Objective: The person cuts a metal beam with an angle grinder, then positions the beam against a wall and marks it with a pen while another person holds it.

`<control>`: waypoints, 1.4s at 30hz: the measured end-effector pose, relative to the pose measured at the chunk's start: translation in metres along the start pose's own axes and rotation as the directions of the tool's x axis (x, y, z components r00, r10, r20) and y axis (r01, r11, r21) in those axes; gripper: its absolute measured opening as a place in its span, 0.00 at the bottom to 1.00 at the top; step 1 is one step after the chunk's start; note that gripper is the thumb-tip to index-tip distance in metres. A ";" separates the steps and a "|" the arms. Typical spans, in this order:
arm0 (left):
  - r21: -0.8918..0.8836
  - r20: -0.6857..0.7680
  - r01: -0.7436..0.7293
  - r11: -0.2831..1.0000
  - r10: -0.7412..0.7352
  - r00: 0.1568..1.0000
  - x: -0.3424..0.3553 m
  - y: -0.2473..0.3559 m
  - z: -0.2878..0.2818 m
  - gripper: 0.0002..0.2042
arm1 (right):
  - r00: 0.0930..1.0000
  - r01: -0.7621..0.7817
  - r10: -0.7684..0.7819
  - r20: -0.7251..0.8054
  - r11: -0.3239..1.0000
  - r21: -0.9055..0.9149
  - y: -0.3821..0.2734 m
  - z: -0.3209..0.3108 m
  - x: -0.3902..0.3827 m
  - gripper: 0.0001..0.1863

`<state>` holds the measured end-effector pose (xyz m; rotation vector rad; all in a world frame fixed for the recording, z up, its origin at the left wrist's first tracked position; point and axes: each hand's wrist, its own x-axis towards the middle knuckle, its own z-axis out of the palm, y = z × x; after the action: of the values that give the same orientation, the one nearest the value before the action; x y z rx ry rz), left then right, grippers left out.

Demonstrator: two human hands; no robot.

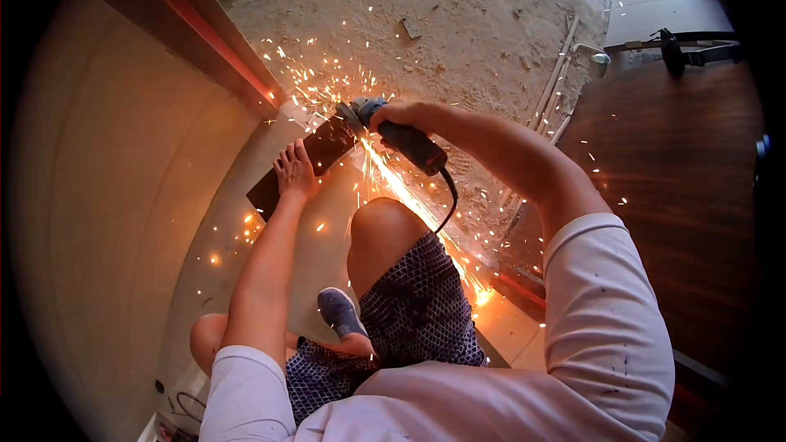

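My right hand (403, 117) is wrapped round the body of a dark angle grinder (417, 150), its cord curving down toward my knee. The grinder's disc (350, 119) meets the far right end of a dark brown rectangular bar (327, 143) lying slantwise near the floor. A bright stream of sparks (401, 188) shoots from the contact toward the lower right, and more sparks scatter beyond the disc. Pressed on top of the bar with fingers stretched out, my left hand (295, 170) sits a short way from the disc. What lies under the bar is hidden.
A pale wall (115, 155) with a brown door frame (205, 33) rises at the left. Dusty, debris-strewn ground (458, 24) stretches ahead, with long thin strips (557, 74) at its right. A dark wooden door (655, 164) stands at the right. My bent knee (385, 233) is close to the sparks.
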<state>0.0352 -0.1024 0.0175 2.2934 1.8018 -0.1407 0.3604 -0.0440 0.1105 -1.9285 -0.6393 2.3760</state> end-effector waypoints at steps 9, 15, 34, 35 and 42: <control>0.044 0.060 0.035 0.998 -0.038 0.997 -0.003 0.010 -0.014 0.57 | 0.997 -0.016 0.013 0.080 0.999 0.038 0.005 -0.004 -0.002 0.16; 0.055 0.048 0.026 0.998 -0.029 0.998 -0.003 0.008 -0.011 0.57 | 0.997 -0.059 0.058 0.057 0.998 0.022 -0.001 -0.004 -0.005 0.19; 0.036 0.039 0.005 0.999 -0.006 0.999 -0.005 0.011 -0.012 0.57 | 0.986 -0.130 0.126 0.109 0.991 0.032 -0.013 -0.009 -0.008 0.22; 0.029 0.035 0.002 1.000 -0.004 0.999 -0.005 0.014 -0.013 0.57 | 0.987 -0.144 0.140 0.085 0.989 0.045 -0.013 -0.012 -0.007 0.22; 0.030 0.028 -0.004 1.000 0.004 1.000 -0.002 0.012 -0.011 0.57 | 0.982 -0.160 0.151 0.110 0.984 0.074 -0.024 -0.010 -0.005 0.20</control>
<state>0.0458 -0.1048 0.0306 2.3040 1.7937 -0.1996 0.3656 -0.0201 0.1208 -1.8976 -0.3993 2.5652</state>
